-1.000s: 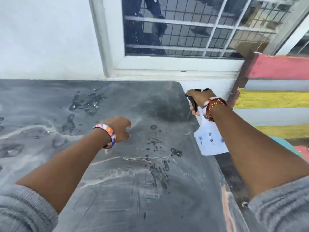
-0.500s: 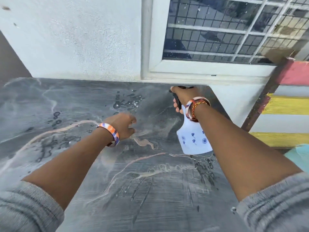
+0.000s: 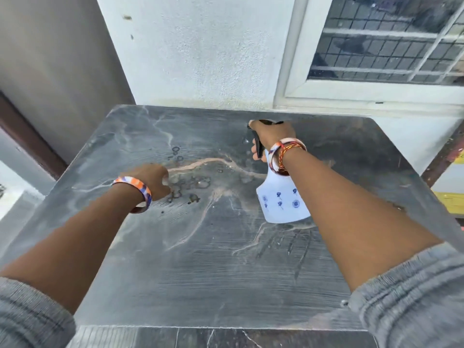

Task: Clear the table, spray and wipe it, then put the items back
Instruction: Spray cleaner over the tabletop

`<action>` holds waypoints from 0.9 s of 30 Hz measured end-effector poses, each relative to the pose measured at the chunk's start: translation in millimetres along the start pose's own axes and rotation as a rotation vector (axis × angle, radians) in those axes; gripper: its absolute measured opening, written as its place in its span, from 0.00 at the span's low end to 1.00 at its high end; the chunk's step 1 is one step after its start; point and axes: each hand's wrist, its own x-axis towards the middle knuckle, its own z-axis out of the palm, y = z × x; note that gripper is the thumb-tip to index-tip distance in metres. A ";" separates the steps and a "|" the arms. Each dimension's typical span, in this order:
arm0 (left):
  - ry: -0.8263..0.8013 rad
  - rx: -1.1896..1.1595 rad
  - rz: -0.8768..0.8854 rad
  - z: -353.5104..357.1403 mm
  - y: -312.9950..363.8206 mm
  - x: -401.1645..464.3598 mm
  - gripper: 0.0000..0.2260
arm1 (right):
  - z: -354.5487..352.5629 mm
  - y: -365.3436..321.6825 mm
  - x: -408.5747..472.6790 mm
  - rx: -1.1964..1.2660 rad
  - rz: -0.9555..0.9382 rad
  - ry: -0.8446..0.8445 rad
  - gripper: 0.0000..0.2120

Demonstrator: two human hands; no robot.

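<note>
The dark grey stone table (image 3: pixel 200 272) fills the middle of the head view, with wet droplets (image 3: pixel 193 184) near its centre. My right hand (image 3: pixel 271 136) grips the black trigger head of a white spray bottle (image 3: pixel 283 199) with small blue flower prints, held above the table's right half. My left hand (image 3: pixel 153 179) hovers over the table's left-centre with its fingers curled closed, and I see nothing in it. Both wrists carry bangles.
A white wall (image 3: pixel 200 51) stands right behind the table, with a barred window (image 3: pixel 386 41) at the upper right. A grey surface with a dark brown strip (image 3: pixel 25 136) lies to the left. Painted bench slats (image 3: pixel 452 197) sit at the right edge.
My view has swung left, so the table's left edge now shows. My right hand carried the spray bottle leftward from the table's right edge to over the table.
</note>
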 end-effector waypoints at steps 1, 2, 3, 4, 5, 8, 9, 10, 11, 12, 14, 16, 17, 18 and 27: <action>-0.007 0.017 -0.017 -0.7 -18.8 -3.9 0.16 | 14.9 -0.4 -6.9 -0.004 0.007 -0.017 0.13; -0.019 0.035 -0.035 -1.2 -36.4 -7.1 0.16 | 29.0 -1.0 -13.2 -0.014 0.016 -0.031 0.14; -0.034 0.053 -0.053 -0.7 -51.1 -8.3 0.15 | 39.9 -1.9 -17.6 -0.027 0.018 -0.040 0.14; -0.058 0.076 -0.066 -1.5 -67.8 -10.7 0.15 | 53.6 -2.3 -23.2 -0.030 0.017 -0.044 0.13; -0.087 0.103 -0.071 -2.1 -82.8 -12.7 0.15 | 66.0 -2.4 -28.8 -0.020 0.021 -0.051 0.13; -0.167 0.180 -0.041 -5.6 -118.0 -15.7 0.14 | 96.8 -0.6 -48.9 -0.010 0.069 -0.114 0.12; -0.195 0.200 -0.023 -6.1 -128.5 -18.6 0.14 | 106.9 2.5 -57.7 -0.045 0.081 -0.129 0.12; -0.229 0.223 -0.006 -6.9 -136.5 -21.1 0.13 | 116.1 6.1 -67.8 -0.077 0.087 -0.132 0.12; -0.251 0.249 0.016 -8.1 -143.6 -22.9 0.12 | 123.6 9.6 -78.5 -0.088 0.088 -0.123 0.12; -0.262 0.282 0.033 -9.3 -149.1 -25.1 0.09 | 130.1 13.6 -89.7 -0.085 0.089 -0.107 0.11; -0.242 0.307 0.062 -9.4 -156.3 -25.9 0.10 | 138.5 23.3 -110.9 -0.091 0.069 -0.069 0.11; -0.219 0.352 0.127 -10.2 -160.5 -26.2 0.16 | 140.9 36.2 -134.9 -0.169 0.043 -0.037 0.12; -0.215 0.392 0.155 -11.9 -158.9 -28.1 0.16 | 139.6 42.6 -147.4 -0.219 0.043 -0.034 0.14; -0.230 0.424 0.177 -13.6 -156.2 -29.2 0.14 | 137.1 48.0 -158.9 -0.263 0.061 -0.043 0.14; -0.270 0.367 0.428 -10.2 -47.4 -90.8 0.11 | 51.7 85.0 -247.0 -0.268 0.306 -0.056 0.15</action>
